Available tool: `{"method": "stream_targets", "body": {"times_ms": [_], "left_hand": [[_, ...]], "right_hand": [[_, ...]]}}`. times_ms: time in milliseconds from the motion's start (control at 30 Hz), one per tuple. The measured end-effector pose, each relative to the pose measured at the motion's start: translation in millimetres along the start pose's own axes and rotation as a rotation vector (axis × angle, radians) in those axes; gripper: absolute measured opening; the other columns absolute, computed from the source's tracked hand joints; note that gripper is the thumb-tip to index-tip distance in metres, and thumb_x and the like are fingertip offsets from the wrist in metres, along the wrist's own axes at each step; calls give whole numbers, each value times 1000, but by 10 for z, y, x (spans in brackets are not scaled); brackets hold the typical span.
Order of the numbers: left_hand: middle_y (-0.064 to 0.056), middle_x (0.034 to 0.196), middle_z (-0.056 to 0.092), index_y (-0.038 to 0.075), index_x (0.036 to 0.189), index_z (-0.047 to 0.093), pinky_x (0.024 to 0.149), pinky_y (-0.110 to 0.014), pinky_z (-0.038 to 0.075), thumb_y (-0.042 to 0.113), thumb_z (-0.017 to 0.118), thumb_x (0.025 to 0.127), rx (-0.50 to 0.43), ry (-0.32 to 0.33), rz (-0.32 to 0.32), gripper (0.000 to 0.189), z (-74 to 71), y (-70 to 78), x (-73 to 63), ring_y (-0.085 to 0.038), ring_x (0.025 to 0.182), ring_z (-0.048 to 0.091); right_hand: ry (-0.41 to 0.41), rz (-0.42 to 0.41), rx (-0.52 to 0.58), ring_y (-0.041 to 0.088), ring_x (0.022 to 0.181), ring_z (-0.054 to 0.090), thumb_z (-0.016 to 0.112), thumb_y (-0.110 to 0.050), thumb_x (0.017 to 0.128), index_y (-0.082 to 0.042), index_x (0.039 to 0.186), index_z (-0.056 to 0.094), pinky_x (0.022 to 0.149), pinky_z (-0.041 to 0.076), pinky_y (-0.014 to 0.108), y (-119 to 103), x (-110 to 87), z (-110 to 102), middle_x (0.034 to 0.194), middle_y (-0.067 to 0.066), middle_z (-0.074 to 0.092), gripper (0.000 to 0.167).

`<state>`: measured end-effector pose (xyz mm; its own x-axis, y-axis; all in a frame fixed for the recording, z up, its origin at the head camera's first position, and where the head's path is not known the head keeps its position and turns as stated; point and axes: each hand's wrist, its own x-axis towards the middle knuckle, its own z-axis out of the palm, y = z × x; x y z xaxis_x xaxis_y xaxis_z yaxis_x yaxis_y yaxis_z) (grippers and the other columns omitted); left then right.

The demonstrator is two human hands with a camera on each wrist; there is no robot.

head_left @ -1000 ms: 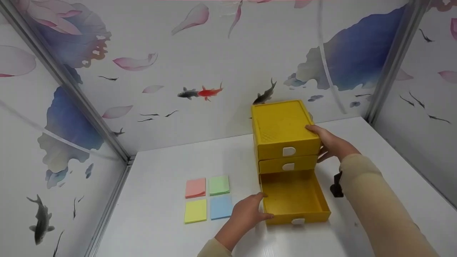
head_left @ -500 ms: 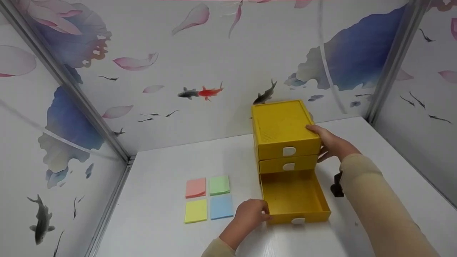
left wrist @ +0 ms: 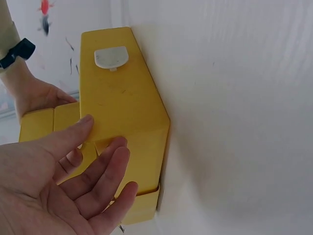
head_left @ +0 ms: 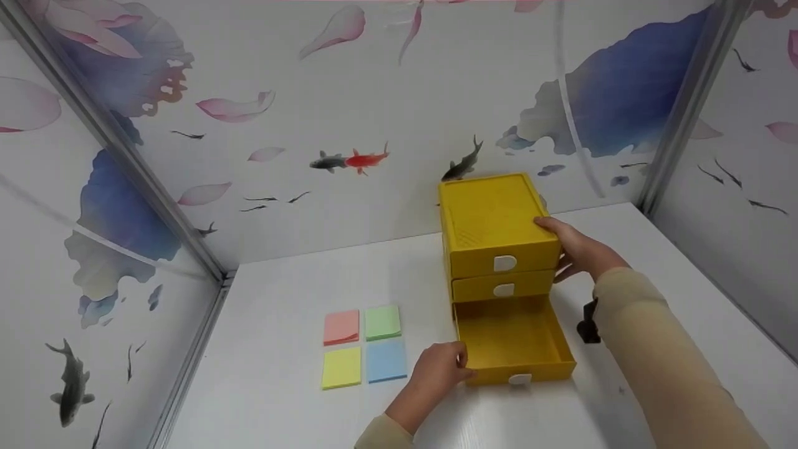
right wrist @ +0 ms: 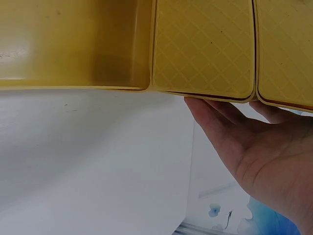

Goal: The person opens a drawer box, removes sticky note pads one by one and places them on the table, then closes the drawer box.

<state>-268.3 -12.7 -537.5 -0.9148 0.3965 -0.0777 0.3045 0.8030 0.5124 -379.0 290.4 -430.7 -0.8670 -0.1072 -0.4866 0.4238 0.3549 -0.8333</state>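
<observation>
A yellow drawer unit (head_left: 492, 212) with white handles stands on the white table, its bottom drawer (head_left: 514, 374) pulled out and bare inside. My left hand (head_left: 436, 368) holds that drawer's front left corner; in the left wrist view its thumb lies at the front edge and its fingers bend along the side wall. At the unit's upper right edge, my right hand (head_left: 580, 249) grips with the thumb on top and the fingers down the side. In the right wrist view those fingers (right wrist: 210, 115) meet the unit's side. Both upper drawers are pushed in.
Left of the unit lie sticky note pads in pink (head_left: 341, 327), green (head_left: 382, 322), yellow (head_left: 341, 368) and blue (head_left: 386, 360). A small black object (head_left: 588, 324) shows beside the right sleeve. Printed wall panels (head_left: 280, 199) border the table.
The left hand's fingers have drawn in at the drawer corner. The bottom drawer has slid slightly inward during the last half second. The right hand stays put on the unit.
</observation>
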Motion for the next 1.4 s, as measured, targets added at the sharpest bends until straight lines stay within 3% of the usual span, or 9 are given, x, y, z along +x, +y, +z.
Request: {"method": "stream_targets", "body": {"times_ms": [400,833,1400], "left_hand": [[5,65,52,13,74,62,58,-24,42,19,81,81,-83,-14,-78,21,9,2,53,-11,63,47],[2,65,50,13,75,57,56,-22,43,15,77,84,-151,1,-113,23,25,28,95,-11,60,46],[4,68,51,10,78,59,59,-23,46,13,77,85,-198,89,-115,19,34,-22,180,-11,63,48]], "right_hand": [[0,1,-4,39,113,53,29,-78,89,-1,153,11,91,48,50,1,-7,-1,134,25,45,102],[-8,-28,-28,39,110,56,27,-77,90,1,151,15,89,50,50,17,9,-17,132,26,46,100],[6,-1,-18,41,115,51,27,-80,88,-1,153,14,91,48,50,5,-6,-1,133,23,47,102]]}}
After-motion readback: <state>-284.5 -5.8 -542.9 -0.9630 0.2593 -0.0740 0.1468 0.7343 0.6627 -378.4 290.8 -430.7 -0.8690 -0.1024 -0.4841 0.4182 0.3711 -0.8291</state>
